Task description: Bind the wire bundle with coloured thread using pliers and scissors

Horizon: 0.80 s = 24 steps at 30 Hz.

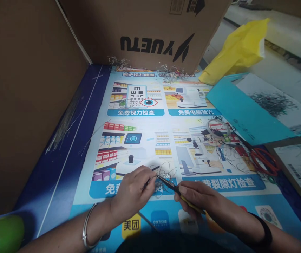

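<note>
My left hand [136, 186] is closed, with thumb and fingers pinched on a tangle of thin wire [167, 172] just above the printed sheet. Loops of the wire stick out to the right of the fingertips. My right hand [197, 196] is wrapped round a pair of pliers [170, 183] with dark, narrow jaws and yellow handles. The jaws point left, their tips at the wire beside my left fingertips. Whether they grip the wire is too small to tell.
Cardboard boxes [150, 24] wall off the left and back. Loose wires [64, 130] lie at left, wire clumps [168, 73] at the back. On the right are a tape roll [218, 128], red-handled scissors [264, 161], a turquoise box [250, 119] holding wire pieces, and a yellow bag [234, 52].
</note>
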{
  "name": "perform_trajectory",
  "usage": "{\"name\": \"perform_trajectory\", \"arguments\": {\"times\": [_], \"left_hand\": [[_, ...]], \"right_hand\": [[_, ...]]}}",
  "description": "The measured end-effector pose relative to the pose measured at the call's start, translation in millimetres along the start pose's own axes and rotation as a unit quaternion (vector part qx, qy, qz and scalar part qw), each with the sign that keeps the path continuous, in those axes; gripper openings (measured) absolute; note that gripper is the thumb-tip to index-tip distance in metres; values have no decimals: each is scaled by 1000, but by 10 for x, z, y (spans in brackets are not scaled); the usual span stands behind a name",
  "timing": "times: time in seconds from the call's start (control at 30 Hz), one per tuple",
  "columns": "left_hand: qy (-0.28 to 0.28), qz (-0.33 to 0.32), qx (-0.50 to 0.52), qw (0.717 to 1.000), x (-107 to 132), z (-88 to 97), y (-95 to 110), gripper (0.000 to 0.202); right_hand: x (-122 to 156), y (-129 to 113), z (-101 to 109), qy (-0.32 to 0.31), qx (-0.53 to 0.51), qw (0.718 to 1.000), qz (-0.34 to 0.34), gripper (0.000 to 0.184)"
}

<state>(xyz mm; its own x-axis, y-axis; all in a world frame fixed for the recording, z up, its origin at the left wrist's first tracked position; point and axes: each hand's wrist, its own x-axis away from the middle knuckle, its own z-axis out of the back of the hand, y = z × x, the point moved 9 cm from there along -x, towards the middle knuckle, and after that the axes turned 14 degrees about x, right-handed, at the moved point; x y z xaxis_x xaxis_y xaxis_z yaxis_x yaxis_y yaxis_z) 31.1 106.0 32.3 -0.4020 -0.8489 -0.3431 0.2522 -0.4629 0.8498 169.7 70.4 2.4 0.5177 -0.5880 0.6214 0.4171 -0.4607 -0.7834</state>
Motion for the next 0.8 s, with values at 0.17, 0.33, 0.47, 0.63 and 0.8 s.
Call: {"name": "perform_trajectory", "arguments": {"times": [0.17,0.33,0.47,0.63,0.8], "left_hand": [[-18,-12,-21,1000,-11,-16,48,11],[-21,-23,-43,999,-5,-18,78,8],[-29,-29,-60,997,-2,-28,92,9],[-36,-20,-59,997,-16,-34,94,10],[-43,10,-21,999,-30,-31,38,11]], "right_hand": [[1,10,3,-5,-7,1000,5,41],[-2,-3,8,-1,-10,1000,16,42],[-6,10,-6,-5,-14,1000,12,42],[-37,6,-4,1,-9,1000,23,40],[-56,16,-13,8,3,1000,18,39]]}}
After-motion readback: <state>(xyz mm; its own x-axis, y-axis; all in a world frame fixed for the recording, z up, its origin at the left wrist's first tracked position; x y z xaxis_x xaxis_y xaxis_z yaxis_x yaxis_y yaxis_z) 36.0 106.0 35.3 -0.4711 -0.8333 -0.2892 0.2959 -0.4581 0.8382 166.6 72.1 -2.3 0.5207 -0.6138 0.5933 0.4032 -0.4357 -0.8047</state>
